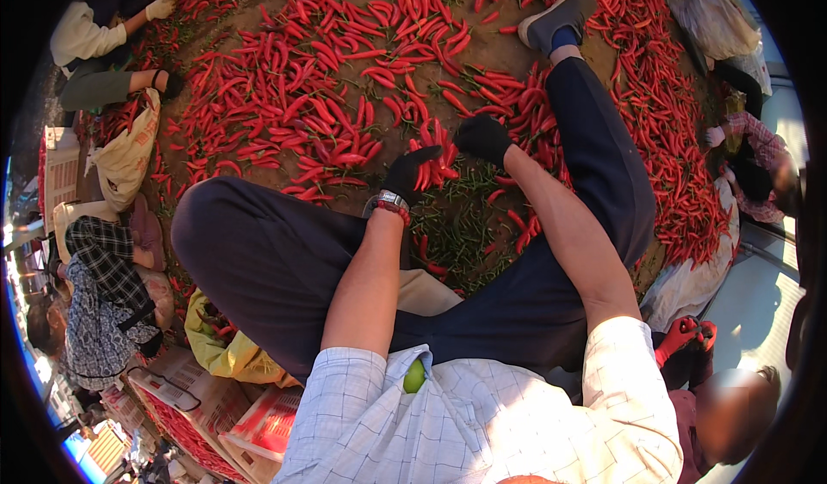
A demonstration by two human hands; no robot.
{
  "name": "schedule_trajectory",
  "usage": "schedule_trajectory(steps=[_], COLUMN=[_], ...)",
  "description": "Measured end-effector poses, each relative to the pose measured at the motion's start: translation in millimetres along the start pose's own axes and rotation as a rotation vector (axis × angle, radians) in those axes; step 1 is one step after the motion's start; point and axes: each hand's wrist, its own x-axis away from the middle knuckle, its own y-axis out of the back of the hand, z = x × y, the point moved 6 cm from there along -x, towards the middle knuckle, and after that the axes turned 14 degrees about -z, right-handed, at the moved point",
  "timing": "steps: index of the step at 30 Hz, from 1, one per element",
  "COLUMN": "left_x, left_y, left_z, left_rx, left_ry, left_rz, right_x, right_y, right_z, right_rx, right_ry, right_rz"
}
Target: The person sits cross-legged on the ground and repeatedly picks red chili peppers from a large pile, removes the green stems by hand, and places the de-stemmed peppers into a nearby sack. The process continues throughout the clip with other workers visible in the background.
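Observation:
My left hand [408, 175], in a black glove with a watch and red beads at the wrist, is closed around a bunch of red chili peppers [434, 154]. Their tips and bodies fan out past the glove. Just right of the bunch is my right hand [483, 140], also black-gloved, its fingers curled inward. Whether it pinches a stem or pepper is hidden by the glove. Below both hands, between my legs, lies a pile of green pepper stems [468, 225] with a few red peppers mixed in.
Loose red chili peppers [278, 96] cover the ground ahead, with a dense heap [652, 109] at right. A yellow sack [226, 348] and plastic crates [194, 380] stand at lower left. Other people sit on both sides, including a gloved hand [163, 7] at upper left.

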Motion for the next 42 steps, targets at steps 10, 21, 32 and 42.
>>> schedule_trajectory(steps=[10, 21, 32, 42], left_x=[-7.3, -24.0, 187.4, 581.8], left_y=[13.4, 13.1, -42.6, 356.1], left_z=[-4.6, -12.6, -149.4, -146.2], left_rx=[-0.128, 0.375, 0.334, 0.262], left_ry=[-0.177, -0.126, -0.556, -1.101], left_rz=[-0.005, 0.106, 0.379, -0.752], right_x=[-20.6, -14.7, 21.2, 38.0], right_y=[-45.6, -79.0, -81.5, -130.1], right_z=[-80.1, -60.8, -21.0, -56.8], right_rx=[-0.049, -0.102, 0.008, -0.114], right_ry=[-0.458, -0.793, -0.646, -0.51], right_rz=[0.111, 0.073, 0.042, 0.058])
